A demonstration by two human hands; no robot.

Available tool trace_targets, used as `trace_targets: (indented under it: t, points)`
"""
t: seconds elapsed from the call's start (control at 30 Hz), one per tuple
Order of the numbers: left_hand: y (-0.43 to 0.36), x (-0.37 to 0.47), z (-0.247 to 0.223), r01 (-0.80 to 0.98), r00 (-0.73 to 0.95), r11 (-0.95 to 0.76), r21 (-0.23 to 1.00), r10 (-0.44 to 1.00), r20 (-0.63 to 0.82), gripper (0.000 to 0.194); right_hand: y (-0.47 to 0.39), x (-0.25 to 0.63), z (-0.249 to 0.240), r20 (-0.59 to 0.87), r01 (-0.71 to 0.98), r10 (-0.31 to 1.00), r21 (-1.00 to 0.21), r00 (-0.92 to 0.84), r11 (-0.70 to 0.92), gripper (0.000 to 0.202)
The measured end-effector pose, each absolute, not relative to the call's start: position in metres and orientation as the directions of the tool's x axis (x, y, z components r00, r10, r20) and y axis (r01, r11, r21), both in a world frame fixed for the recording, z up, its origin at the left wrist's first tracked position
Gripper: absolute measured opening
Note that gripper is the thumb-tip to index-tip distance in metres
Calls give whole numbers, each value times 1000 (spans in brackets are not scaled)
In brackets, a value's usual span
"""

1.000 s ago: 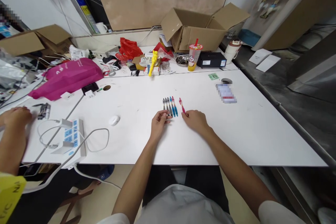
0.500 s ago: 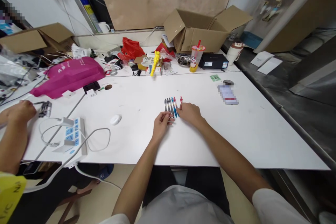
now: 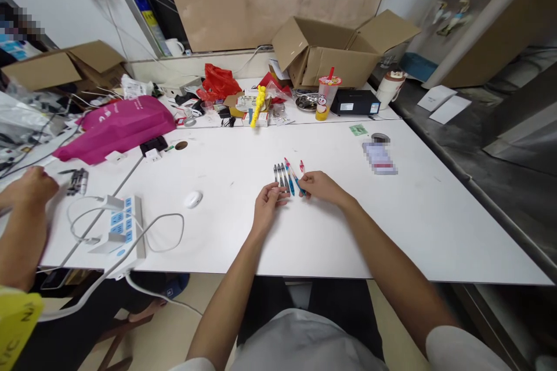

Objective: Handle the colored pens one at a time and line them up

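Several dark pens [image 3: 279, 171] lie side by side on the white table, their lower ends partly hidden by my left hand [image 3: 266, 203]. That hand's fingers are loosely bent and apart, resting at the pens' lower ends. Just right of the row lies a blue pen [image 3: 291, 185]. My right hand [image 3: 319, 186] pinches the lower end of a tilted pen with a pink-red tip and blue grip [image 3: 293, 168]; its tip leans left over the blue pen. Another red-tipped pen [image 3: 301, 166] lies beyond my right fingers, mostly covered by them.
A white earbud-like case [image 3: 193, 199] and a power strip [image 3: 130, 226] with cables lie to the left. Another person's hand [image 3: 37, 188] rests at far left. A drink cup [image 3: 326, 95], cardboard box [image 3: 335, 61] and clutter line the back. A pixelated card [image 3: 379, 157] lies right.
My right hand has moved slightly right, drawing the lower end of the red-tipped pen away from the row, so it now slants. My left hand has stayed nearly in place.
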State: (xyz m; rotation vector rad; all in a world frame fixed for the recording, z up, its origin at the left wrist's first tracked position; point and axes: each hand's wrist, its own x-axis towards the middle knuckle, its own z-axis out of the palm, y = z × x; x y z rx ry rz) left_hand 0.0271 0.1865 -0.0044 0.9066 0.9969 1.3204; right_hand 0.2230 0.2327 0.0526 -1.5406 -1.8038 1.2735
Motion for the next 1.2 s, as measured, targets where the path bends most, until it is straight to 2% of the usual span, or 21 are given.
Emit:
trace_targets:
  t: [0.1,0.17,0.27,0.33,0.37,0.47,0.57,0.9,1.0,1.2]
  points:
    - [187,26,-3,-379,35,86,921,996,-79,48,213,229,42,-167,272,894,-961,-416,-53,26]
    - [187,25,-2,-389,80,109,915,993,-84,49,202,228,34,-200,207,869,-971,-452,-116,30]
    - [185,24,-2,-394,122,133,910,988,-92,49,190,223,25,-331,134,778,-942,-535,-309,44]
    - [184,23,-1,-398,132,143,906,986,-98,49,186,220,21,-320,130,723,-943,-612,-307,52]
    - [183,23,-1,-399,126,141,906,987,-98,49,184,220,21,-280,139,735,-959,-618,-249,52]
    - [182,24,-1,-383,71,109,917,994,-89,47,182,218,19,-106,232,857,-973,-504,16,44]
    - [183,26,1,-357,12,91,930,996,-93,45,181,215,17,-6,345,925,-929,-381,136,35]
    - [184,28,1,-401,11,134,906,990,-142,44,180,211,0,46,126,966,-989,-253,80,27]
    - [184,27,1,-413,3,130,901,990,-142,44,181,212,-1,88,143,976,-983,-201,118,28]
    - [184,27,1,-409,5,134,903,989,-145,42,181,213,-3,76,146,969,-983,-237,112,30]
